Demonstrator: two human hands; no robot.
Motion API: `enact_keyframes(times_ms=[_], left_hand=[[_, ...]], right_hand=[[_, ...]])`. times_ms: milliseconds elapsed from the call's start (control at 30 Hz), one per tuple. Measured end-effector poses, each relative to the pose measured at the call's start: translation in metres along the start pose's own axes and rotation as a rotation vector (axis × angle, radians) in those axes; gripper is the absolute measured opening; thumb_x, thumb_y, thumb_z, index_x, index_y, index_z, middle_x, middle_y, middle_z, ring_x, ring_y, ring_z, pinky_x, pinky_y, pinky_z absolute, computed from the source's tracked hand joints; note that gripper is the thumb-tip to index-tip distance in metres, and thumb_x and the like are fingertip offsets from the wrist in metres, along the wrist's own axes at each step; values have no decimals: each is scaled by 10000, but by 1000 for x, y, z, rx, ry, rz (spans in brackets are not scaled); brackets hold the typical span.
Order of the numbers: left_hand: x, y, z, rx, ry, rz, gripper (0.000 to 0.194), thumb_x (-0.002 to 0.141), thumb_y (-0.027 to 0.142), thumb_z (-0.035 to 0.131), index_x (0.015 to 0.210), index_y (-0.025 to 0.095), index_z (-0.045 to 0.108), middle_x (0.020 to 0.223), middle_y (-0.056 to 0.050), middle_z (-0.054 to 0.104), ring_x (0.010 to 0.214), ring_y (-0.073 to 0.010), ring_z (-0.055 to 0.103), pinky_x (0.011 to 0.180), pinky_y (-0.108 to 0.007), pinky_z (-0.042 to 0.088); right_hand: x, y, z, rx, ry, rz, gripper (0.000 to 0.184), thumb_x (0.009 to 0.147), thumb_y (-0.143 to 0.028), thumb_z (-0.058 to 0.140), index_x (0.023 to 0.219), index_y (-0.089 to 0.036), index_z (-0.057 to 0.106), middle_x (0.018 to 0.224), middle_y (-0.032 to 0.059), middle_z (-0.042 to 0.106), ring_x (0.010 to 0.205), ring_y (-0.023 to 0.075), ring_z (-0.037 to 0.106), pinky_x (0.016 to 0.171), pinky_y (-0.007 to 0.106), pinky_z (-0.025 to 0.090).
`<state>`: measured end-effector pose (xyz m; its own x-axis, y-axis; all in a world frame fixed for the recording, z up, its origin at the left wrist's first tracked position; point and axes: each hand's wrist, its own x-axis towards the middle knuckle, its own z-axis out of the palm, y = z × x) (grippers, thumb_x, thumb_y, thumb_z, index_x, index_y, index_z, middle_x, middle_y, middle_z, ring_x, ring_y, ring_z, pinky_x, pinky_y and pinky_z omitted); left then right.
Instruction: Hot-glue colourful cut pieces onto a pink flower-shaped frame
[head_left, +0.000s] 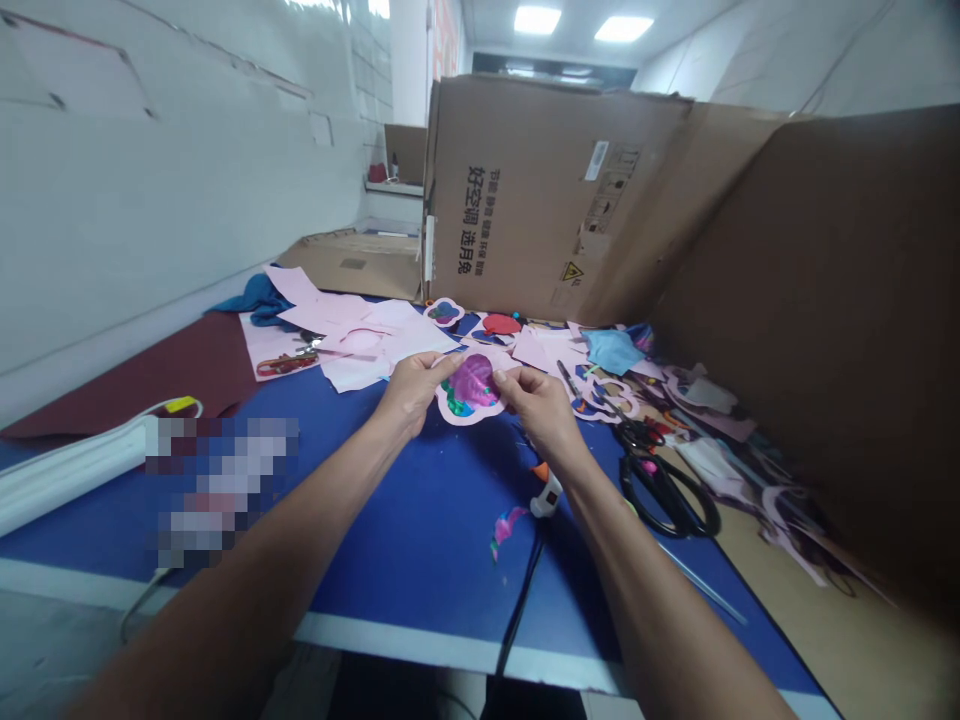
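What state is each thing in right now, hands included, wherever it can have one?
Left hand: pinching the left edge of the flower-shaped piece
Right hand: pinching its right edge
Flower-shaped piece: held up between both hands
Pink paper sheets: loose, overlapping
Scissors: lying down; open or shut unclear
Corded white tool: lying down; on or off unclear
Cardboard box: standing
Ceiling lights: lit

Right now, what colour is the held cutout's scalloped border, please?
The border is pale pink; head view.
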<state>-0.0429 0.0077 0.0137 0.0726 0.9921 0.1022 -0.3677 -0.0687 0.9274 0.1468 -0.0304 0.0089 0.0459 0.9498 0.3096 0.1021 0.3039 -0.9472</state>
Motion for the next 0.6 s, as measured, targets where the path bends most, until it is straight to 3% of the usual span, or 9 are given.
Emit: enact_keyframes(times_ms=[133,333,467,600], left_hand=[[1,3,0,-23,47,22,477,592,501,1052,627,181,700,669,-21,714,611,-145,603,636,-288,503],[1,3,-3,-20,23,26,514,605,596,1032,677,169,756,726,-52,753,657,-160,636,701,-309,522],[3,1,-4,-19,60,53,499,598,582,1031,661,172,754,691,-43,732,631,-147,607,674,-298,497],[2,2,-3,-36,38,19,489,605,579,1028,687,181,757,726,-47,751,651,-161,633,673,-302,516]], right_hand=[[-1,-3,2,-20,-27,45,557,802,-759,821,699,-224,704,634,-7,605,611,154,480,599,297,372],[-1,-3,3,3,-25,75,561,753,-756,856,676,-223,697,633,10,642,623,164,530,615,299,408],[-1,-6,2,23,-47,87,525,772,-740,858,764,-225,752,669,6,658,627,160,541,615,295,423],[0,-7,1,72,-25,79,539,726,-742,883,719,-227,724,659,2,642,619,156,532,615,298,439]])
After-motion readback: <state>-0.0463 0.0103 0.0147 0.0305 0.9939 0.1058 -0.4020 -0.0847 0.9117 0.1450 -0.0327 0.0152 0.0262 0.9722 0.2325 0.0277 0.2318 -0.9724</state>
